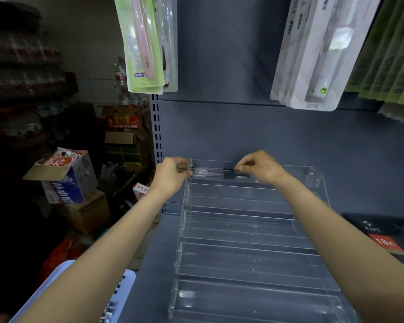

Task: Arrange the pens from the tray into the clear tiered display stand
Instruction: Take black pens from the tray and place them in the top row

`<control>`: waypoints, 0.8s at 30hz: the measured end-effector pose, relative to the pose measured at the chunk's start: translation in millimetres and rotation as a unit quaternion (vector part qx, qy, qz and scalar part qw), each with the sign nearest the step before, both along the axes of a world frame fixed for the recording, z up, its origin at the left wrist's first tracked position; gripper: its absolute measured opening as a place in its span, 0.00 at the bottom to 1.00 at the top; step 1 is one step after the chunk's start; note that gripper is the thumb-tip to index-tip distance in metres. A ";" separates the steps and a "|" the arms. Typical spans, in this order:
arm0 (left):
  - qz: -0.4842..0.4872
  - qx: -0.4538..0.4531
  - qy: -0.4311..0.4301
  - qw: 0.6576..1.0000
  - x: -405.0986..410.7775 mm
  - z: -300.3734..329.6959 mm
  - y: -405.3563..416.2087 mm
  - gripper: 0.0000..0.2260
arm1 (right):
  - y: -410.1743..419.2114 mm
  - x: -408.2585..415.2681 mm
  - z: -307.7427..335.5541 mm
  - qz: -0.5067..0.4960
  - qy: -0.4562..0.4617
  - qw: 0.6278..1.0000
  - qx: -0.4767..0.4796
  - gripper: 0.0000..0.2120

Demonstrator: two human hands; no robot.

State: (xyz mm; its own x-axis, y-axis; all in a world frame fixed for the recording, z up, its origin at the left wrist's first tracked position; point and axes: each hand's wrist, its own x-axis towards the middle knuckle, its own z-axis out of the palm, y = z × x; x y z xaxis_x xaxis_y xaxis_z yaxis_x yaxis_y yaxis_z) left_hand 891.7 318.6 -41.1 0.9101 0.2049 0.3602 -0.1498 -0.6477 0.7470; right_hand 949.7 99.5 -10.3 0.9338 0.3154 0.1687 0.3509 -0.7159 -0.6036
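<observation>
A clear tiered display stand (pixel 250 231) sits on a grey shelf. In its top tier lie a few pens (pixel 216 172) with clear barrels and black caps, lengthwise. My left hand (pixel 172 174) pinches the pens' left end at the stand's left wall. At their right end, my right hand (pixel 260 167) pinches them near the black caps. The lower tiers hold nothing. A pale blue tray (pixel 126 279) with black-tipped pens (pixel 113 301) shows at the bottom left, partly hidden by my left forearm.
Packaged toothbrushes (pixel 145 43) and more white packs (pixel 317 54) hang from the grey back panel above the stand. A black box (pixel 383 238) marked 18K lies on the shelf at right. Cardboard boxes (pixel 68 180) crowd the floor at left.
</observation>
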 end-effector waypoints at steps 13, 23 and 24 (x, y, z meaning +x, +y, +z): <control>0.020 0.010 -0.075 0.997 -37.1 -4.0 20.1 0.09 | 62.7 -39.8 -7.4 0.077 -0.064 0.987 0.124 0.07; 0.092 0.022 0.002 0.995 -121.6 -63.0 172.5 0.07 | 241.5 -124.1 -52.3 0.161 -0.002 0.981 0.112 0.08; 0.100 0.032 0.023 0.994 -128.1 -74.6 190.5 0.07 | 259.9 -130.8 -62.9 0.165 0.017 0.982 0.096 0.08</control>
State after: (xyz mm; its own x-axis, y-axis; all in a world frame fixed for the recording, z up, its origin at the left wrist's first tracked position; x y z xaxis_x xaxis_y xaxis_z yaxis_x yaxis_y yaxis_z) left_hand 763.6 509.1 -115.7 0.8694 0.3612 0.3373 0.0197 -0.7073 0.7066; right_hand 818.9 359.4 -73.2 0.7924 0.5668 0.2256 0.5223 -0.4393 -0.7309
